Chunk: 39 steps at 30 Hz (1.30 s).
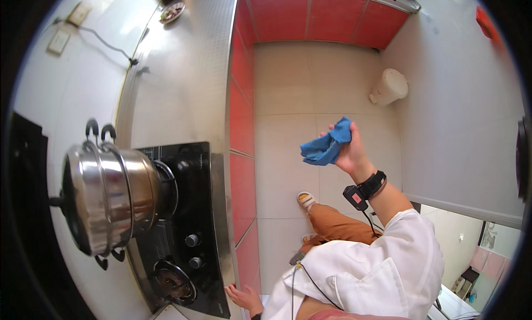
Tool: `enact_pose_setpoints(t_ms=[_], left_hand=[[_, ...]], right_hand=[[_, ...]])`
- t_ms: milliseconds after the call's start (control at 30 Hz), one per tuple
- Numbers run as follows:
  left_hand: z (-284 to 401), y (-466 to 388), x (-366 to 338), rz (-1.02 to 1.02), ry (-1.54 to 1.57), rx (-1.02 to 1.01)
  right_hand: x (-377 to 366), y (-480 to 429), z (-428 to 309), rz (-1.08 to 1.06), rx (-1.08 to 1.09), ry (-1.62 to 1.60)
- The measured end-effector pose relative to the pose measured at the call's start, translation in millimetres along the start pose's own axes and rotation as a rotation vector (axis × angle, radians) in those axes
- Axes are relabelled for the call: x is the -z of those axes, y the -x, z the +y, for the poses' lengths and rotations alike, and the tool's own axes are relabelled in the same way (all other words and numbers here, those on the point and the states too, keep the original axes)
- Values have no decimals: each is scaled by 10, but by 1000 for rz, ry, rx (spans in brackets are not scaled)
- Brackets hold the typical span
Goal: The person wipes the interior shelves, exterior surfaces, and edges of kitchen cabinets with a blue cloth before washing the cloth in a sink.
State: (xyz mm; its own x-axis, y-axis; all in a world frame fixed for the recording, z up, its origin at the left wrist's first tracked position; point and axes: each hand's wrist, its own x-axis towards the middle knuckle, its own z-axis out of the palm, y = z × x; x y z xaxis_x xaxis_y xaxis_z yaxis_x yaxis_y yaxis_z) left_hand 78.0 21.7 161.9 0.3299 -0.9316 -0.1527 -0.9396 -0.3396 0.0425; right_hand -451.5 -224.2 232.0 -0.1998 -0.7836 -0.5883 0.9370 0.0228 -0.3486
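Observation:
A crumpled blue cloth [326,147] is gripped in my right hand [353,153], held out over the tiled floor. A black strap with a small device sits on that wrist. Low in the view, my left hand [243,298] is at the front edge of the steel counter [178,91], beside the black gas hob [187,212]. Its fingers are spread a little and hold nothing; whether they touch the edge I cannot tell. On the far burner stands a tiered stainless steel steamer pot [112,195] with a lid and black handles. The near burner [174,281] carries no pot.
Red cabinets [278,16] run under the counter and across the far end. A white lidded bin [392,86] stands on the floor by the right wall. A bowl of food [171,13] is at the counter's far end. A cord [104,41] hangs along the left wall.

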Motion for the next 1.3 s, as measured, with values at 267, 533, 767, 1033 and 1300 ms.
enact_pose_setpoints(t_ms=[267, 533, 767, 1033, 1300], left_hand=[[548, -719, 339, -52, -26, -107], [2510, -2016, 741, -125, 532, -623], [4273, -3224, 987, -175, 574, -1019], [6841, -3604, 1267, -378, 738, -1302], [8743, -3941, 1288, -499, 676, -1270]], right_hand=[[990, -33, -466, 248, 188, 86], [715, -158, -847, 332, 368, 56], [554, -148, -1206, 674, 871, 629], [561, -464, -2092, 1048, 1107, 788], [128, -2010, -3725, 564, 737, 370]])
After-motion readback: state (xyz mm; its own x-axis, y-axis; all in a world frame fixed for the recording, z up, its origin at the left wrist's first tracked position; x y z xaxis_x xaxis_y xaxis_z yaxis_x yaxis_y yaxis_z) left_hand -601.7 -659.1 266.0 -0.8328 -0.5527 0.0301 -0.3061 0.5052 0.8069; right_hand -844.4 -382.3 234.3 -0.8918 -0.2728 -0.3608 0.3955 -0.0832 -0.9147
